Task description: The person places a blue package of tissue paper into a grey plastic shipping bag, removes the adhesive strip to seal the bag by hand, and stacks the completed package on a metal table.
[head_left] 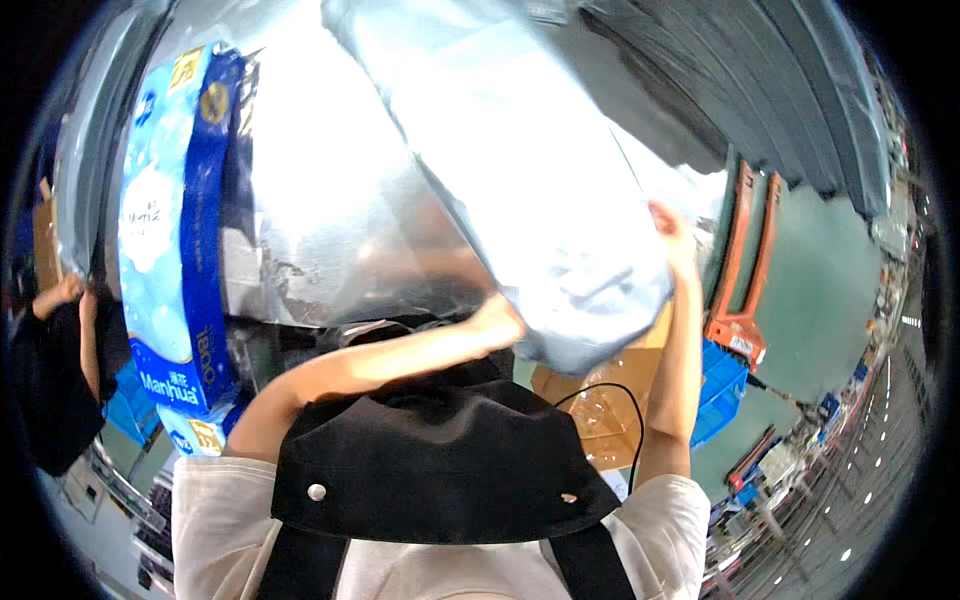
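A long, pale silver-white plastic bag point(560, 200) lies slantwise across the metal worktop point(320, 190), its bulging near end hanging toward me. My left hand point(497, 322) is closed at the bag's near left edge, with its fingertips hidden and slightly blurred. On the opposite side, my right hand point(674, 228) is closed on the bag's right edge, its fingers bent over the plastic. Glare washes out much of the bag's surface, so its contents cannot be made out.
Blue-and-white tissue packs point(160, 240) stand along the left. An open cardboard box point(620, 400) sits below the bag beside a blue crate point(718, 390). An orange pallet jack point(740, 280) rests on the green floor. At far left, another person point(60, 380) handles grey plastic.
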A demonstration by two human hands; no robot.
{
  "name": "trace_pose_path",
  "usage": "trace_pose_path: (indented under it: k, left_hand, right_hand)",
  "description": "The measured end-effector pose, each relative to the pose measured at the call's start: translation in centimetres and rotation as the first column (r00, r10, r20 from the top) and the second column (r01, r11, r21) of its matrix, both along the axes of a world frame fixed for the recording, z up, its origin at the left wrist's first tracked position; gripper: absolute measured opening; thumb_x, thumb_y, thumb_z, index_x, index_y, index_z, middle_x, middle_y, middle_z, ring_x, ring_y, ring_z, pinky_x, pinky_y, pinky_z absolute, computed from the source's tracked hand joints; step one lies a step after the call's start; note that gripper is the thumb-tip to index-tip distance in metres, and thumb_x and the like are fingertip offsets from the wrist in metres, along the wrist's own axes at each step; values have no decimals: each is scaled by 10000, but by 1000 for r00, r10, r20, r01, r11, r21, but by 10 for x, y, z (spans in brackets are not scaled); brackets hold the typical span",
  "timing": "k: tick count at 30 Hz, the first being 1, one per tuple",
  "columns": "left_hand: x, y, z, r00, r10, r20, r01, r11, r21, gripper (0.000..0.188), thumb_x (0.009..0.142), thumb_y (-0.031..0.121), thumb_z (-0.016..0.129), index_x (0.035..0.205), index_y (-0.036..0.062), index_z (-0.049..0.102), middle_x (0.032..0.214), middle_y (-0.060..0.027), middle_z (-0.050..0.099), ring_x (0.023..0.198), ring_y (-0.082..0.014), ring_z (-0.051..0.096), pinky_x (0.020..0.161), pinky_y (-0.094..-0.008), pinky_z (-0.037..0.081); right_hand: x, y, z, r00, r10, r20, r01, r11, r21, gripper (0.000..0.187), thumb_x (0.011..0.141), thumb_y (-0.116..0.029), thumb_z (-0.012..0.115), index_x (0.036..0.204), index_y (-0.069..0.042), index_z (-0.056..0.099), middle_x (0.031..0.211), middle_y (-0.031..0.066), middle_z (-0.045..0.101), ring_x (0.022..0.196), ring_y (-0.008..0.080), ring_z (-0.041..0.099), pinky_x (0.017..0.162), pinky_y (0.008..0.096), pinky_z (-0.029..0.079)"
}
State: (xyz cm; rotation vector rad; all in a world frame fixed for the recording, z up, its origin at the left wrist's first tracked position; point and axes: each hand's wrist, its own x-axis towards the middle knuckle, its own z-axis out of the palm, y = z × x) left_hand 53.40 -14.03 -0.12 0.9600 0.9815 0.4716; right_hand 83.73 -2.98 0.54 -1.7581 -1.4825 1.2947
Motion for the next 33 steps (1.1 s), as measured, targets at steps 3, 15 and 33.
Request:
trace_pose_path:
  k: [3, 15, 33]
  left_hand:
    - [44, 20, 36, 704, -710, 17, 698, 696, 166, 429, 782, 166, 573, 1182, 44, 478, 1210, -136, 487, 1039, -226, 510, 862, -348, 426]
    - [-171, 22, -51, 657, 627, -418, -730, 668, -146, 338, 861, 237, 429, 1044, -43, 473, 1024, -180, 530, 958, -251, 520, 818, -325, 426]
    - [134, 328, 390, 936, 315, 159, -338, 666, 666, 461, 838, 418, 401, 1101, 55, 509, 1023, -120, 557, 913, -201, 525, 801, -330, 412]
  right_hand:
    - [76, -9, 56, 814, -571, 102, 518, 795, 315, 439, 853, -374, 503, 1137, -39, 528, 1001, 48, 602, 884, 117, 559, 763, 241, 425]
    - [214, -152, -58, 327, -711, -622, 716, 616, -327, 652, 824, -480, 448, 1274, -16, 364, 1285, 133, 386, 1139, 246, 414, 947, 363, 343]
    - [398, 49, 395, 377, -417, -827, 926, 179, 332, 613, 776, -411, 465, 1252, -32, 385, 1268, 140, 393, 1146, 331, 382, 929, 452, 320]
